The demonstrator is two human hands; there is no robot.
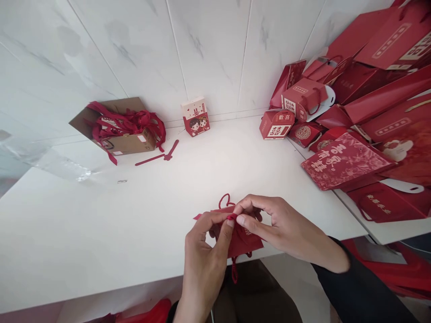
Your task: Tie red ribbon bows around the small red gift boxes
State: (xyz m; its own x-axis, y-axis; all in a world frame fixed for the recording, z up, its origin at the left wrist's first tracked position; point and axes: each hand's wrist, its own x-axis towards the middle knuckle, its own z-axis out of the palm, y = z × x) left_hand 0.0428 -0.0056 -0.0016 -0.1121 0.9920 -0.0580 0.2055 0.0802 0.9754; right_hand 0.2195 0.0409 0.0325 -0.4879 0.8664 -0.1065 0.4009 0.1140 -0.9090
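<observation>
Ribbon (231, 217) sits pinched between our fingertips, a small red loop just above the red bag (247, 244). Our left hand (208, 244) grips the ribbon's left side between thumb and forefinger, and our right hand (274, 222) closes thumb and forefinger on its right side, so the 2 hands nearly meet. The bag lies under and between our hands, at the near edge of the white table (141, 224). We see 1 cord handle (226, 200) looping out past its far side and another cord (235, 271) hanging beyond its near side. To the left of our left hand, a pointed red end (197, 216) shows on the table.

Far left of us, an open carton (129, 144) holds tangled red ribbons (117, 122), some spilling over its rim. Just to its right and nearer us lies a bent red strip (151, 159). Farther right, a small box (196, 120) with 2 cartoon figures stands near the tiled wall (215, 58). On the far right we have a heap of red boxes (367, 128). Our right sleeve (360, 282) is black.
</observation>
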